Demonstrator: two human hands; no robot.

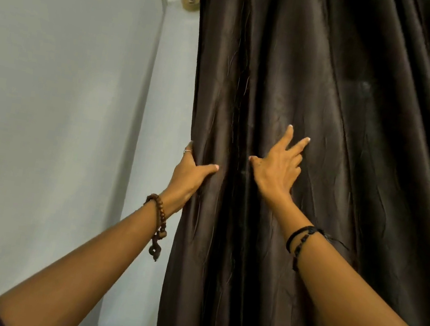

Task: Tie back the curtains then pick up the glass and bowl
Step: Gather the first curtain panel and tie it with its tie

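The dark brown curtain [304,177] hung in deep folds beside the pale wall [48,108]. The left hand [189,175] gripped its left edge, thumb in front and fingers wrapped behind (a ring on one finger). The right hand [277,170] lay spread against the folds, fingers straight, holding nothing.

I see left hand [191,171] gripping dark curtain [317,94] edge by the wall [52,80]; right hand [277,170] flat on the folds.
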